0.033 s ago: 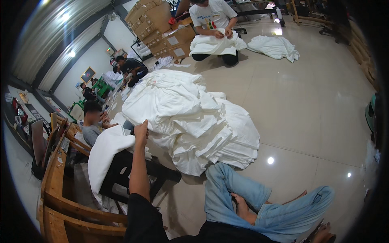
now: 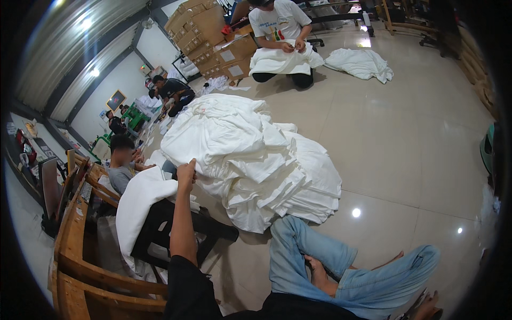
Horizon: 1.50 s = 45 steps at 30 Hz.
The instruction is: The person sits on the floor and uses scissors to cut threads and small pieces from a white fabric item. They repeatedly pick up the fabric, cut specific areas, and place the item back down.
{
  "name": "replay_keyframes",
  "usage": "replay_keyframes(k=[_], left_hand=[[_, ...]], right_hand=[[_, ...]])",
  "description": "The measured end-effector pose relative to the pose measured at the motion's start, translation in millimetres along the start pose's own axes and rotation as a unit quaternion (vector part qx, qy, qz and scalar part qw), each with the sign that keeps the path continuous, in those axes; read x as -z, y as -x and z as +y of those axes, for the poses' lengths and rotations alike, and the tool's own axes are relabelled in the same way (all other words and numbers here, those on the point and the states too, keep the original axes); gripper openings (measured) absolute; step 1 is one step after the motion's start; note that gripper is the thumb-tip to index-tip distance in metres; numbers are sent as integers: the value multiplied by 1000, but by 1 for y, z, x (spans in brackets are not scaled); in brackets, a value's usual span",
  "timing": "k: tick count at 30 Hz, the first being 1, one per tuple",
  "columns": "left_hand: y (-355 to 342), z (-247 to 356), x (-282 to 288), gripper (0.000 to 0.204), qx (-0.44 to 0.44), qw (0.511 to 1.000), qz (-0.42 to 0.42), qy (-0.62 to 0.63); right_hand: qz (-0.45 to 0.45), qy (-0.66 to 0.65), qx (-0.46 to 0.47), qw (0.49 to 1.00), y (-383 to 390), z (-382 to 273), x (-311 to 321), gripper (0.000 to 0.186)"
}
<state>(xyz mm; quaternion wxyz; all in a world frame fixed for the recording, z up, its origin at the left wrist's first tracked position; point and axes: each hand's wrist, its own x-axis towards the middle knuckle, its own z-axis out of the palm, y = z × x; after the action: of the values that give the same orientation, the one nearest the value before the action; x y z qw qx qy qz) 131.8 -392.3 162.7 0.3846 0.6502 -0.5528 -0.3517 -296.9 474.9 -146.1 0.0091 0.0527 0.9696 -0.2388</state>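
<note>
My left hand (image 2: 186,175) reaches forward at the near left side of a large heap of white garments (image 2: 234,144). Its fingers are closed on the edge of a white garment, pinching it at the heap. Crumpled layers overlap in the heap, so single pieces are hard to tell apart. What looks like my right hand (image 2: 426,308) shows only partly at the lower right edge, beside my bent leg. Something dark and thin lies by it, too unclear to name. I sit cross-legged in light blue jeans (image 2: 290,250).
A black stool (image 2: 213,226) draped with white cloth (image 2: 140,200) stands left, by a wooden frame (image 2: 80,261). Across the heap, a person (image 2: 280,26) works on white cloth; more cloth (image 2: 360,63) lies on the floor. Cardboard boxes (image 2: 200,32) and other seated people are farther back.
</note>
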Motion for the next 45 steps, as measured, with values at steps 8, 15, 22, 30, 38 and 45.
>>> replay_keyframes(k=[8, 15, 22, 30, 38, 45], left_hand=[[-25, 12, -20, 22, 69, 909, -84, 402], [110, 92, -67, 21, 20, 876, -202, 437], [312, -43, -104, 57, -93, 910, -255, 313], [231, -143, -63, 72, 91, 758, -124, 634], [277, -132, -28, 53, 51, 861, -250, 440], [327, -56, -70, 51, 49, 892, -329, 306]], right_hand=[[-20, -393, 74, 916, -26, -94, 37, 45], [-423, -561, 181, 688, 116, -364, 47, 46], [-575, -663, 28, 478, 261, -513, -39, 64], [-467, -598, 152, 633, 211, -466, 26, 46], [-276, -538, 163, 779, 121, -297, 147, 76], [-87, -588, 35, 803, 82, -236, 208, 49]])
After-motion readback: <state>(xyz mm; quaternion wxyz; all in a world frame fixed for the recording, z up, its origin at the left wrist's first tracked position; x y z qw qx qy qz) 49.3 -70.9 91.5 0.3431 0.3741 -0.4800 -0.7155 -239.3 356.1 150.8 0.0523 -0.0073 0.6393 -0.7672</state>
